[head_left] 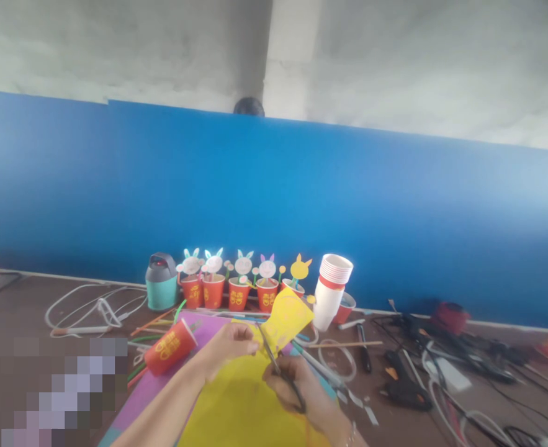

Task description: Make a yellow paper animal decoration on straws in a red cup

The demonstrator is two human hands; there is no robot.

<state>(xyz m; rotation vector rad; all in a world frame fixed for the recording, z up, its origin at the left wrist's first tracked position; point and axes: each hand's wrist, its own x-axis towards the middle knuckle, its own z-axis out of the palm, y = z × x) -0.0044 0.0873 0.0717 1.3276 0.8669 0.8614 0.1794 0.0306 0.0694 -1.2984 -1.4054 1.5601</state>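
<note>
My left hand [229, 347] pinches a yellow foam sheet piece [287, 318] and holds it up off the table. My right hand [296, 388] grips dark-handled scissors [274, 360], whose blades sit at the lower edge of that yellow piece. A larger yellow sheet [241, 406] lies under both hands on a purple sheet [203, 326]. A red paper cup [170, 346] lies on its side just left of my left wrist.
Several red cups with paper bunny faces [236, 282] line the blue partition [274, 205]. A stack of white cups [330, 288], a teal container [161, 282], a black glue gun [401, 385], straws, sticks and cables crowd the brown table [26, 310]. A person's head top [249, 107] shows behind the partition.
</note>
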